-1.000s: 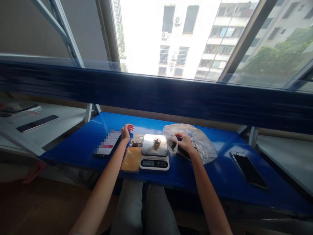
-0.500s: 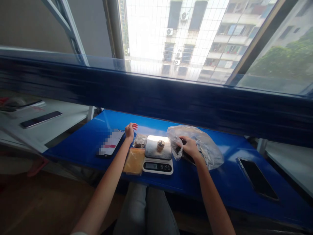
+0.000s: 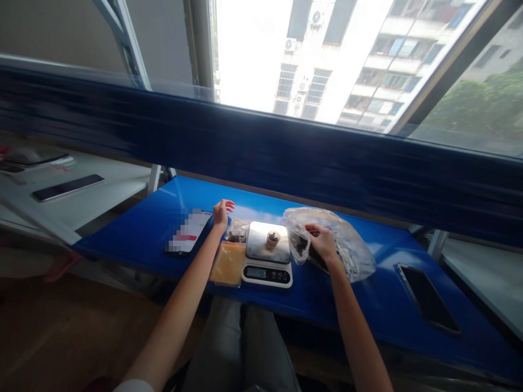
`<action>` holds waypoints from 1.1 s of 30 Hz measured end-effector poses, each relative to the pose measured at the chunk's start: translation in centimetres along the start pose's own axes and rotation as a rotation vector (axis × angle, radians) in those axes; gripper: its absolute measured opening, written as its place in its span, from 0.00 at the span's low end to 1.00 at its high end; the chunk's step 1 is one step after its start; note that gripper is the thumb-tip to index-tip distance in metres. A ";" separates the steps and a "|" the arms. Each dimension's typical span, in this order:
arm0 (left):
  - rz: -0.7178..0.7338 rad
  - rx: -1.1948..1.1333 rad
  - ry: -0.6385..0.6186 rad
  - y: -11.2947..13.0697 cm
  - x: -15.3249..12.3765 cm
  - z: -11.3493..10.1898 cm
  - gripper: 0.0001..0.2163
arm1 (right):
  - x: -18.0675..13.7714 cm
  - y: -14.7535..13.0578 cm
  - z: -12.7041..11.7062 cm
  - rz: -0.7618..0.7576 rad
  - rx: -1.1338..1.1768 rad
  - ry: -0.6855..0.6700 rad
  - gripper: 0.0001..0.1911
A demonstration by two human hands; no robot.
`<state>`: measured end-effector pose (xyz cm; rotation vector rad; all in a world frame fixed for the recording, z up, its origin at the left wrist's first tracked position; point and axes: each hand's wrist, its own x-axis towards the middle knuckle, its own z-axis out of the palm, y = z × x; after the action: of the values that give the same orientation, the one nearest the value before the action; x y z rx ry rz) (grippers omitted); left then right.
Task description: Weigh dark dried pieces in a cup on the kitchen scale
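Observation:
A small white kitchen scale (image 3: 267, 260) stands on the blue table (image 3: 368, 305) with a small brown lump (image 3: 272, 238) on its steel plate. My right hand (image 3: 322, 243) reaches into a clear plastic bag (image 3: 347, 245) of dark pieces just right of the scale, fingers curled inside the opening. My left hand (image 3: 223, 213) rests on the table left of the scale, fingers loosely spread, holding nothing. It lies between a phone (image 3: 188, 233) and a small clear packet (image 3: 237, 231). A yellow packet (image 3: 227, 263) lies beside the scale.
A dark phone (image 3: 427, 297) lies face up at the table's right. A blue beam (image 3: 261, 152) crosses above the table before a window. A white shelf (image 3: 73, 201) at the left holds another phone (image 3: 67, 187). My knees (image 3: 241, 348) are under the table's edge.
The view has shifted slightly. My right hand has moved a little deeper into the bag. My left hand stays in place.

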<state>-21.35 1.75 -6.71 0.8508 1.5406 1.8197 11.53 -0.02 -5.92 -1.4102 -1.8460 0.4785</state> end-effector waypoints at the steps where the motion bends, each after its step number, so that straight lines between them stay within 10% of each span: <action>1: -0.001 0.003 0.001 0.0 0.0 0.0 0.14 | 0.1 0.0 0.0 0.005 0.014 0.001 0.14; 33: -0.029 0.020 -0.008 -0.1 0.4 -0.9 0.13 | -0.8 0.6 -3.1 0.050 0.009 -0.123 0.16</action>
<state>-22.33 1.51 -6.89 0.8396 1.5607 1.7814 14.31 -1.05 -4.64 -1.4515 -1.9069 0.6103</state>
